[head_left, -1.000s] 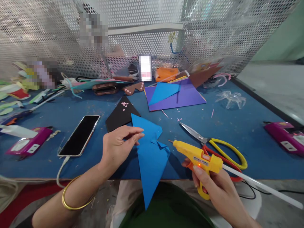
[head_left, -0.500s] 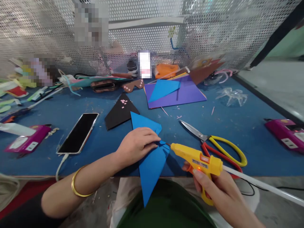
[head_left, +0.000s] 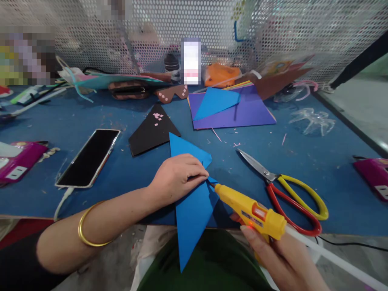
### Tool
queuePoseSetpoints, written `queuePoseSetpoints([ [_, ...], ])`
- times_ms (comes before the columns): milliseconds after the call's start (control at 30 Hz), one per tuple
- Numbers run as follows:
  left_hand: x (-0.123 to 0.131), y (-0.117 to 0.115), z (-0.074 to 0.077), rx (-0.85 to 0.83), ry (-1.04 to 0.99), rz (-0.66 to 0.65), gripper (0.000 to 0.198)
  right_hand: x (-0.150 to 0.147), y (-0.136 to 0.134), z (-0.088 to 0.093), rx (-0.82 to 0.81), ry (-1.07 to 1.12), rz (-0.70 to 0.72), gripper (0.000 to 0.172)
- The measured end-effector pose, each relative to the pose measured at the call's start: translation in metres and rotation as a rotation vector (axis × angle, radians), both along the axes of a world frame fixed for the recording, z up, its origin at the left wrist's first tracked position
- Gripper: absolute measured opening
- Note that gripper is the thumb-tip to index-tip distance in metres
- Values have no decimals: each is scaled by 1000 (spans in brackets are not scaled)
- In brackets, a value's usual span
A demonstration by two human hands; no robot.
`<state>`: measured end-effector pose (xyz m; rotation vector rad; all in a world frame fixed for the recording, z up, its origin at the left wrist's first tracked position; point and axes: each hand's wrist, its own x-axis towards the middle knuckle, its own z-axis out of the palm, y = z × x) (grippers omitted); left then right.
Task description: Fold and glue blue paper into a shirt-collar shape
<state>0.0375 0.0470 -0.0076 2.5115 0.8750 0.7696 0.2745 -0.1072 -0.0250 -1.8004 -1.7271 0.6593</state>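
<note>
A folded blue paper piece (head_left: 194, 218) with long pointed ends lies over the table's front edge. My left hand (head_left: 178, 176) rests on its middle, with thumb and fingers pinched on a small flap at the right side. My right hand (head_left: 273, 250) is wrapped round a yellow hot glue gun (head_left: 251, 210), whose red light is on. The gun's nozzle meets the paper just beside my left fingertips. A white glue stick (head_left: 327, 254) runs out of the gun's back. Whether glue is coming out is hidden.
Scissors (head_left: 263, 171) with red and yellow handles lie right of the glue gun. Further back are black paper (head_left: 148, 139), purple sheets (head_left: 254, 111) and a brown paper mask (head_left: 172, 95). A charging phone (head_left: 91, 157) lies left; purple boxes (head_left: 22, 163) sit at both sides.
The glue gun's nozzle has moved left and in against the paper by my left fingertips. My left hand keeps its pinch. The whole view has shifted a little.
</note>
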Motion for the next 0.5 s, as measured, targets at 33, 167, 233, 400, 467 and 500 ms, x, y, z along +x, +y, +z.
queuePoseSetpoints([
  [33, 0, 1, 1, -17, -6, 3, 14, 2, -1, 0, -9, -9, 36, 49],
  [167, -2, 3, 4, -105, -31, -4, 12, 4, -3, 1, -26, -32, 39, 49],
  [233, -3, 4, 4, -129, -38, -11, 11, 0, -5, 2, -19, -35, -28, 49],
  [400, -4, 2, 2, -134, -51, -15, 11, -3, -3, 7, 13, -33, -41, 43],
  [467, -5, 2, 1, -126, -59, -17, 13, -1, -3, 7, 16, -32, -44, 44],
  [500, -5, 2, 0, -120, -60, -19, 14, 0, -3, 6, 15, -32, -52, 44],
])
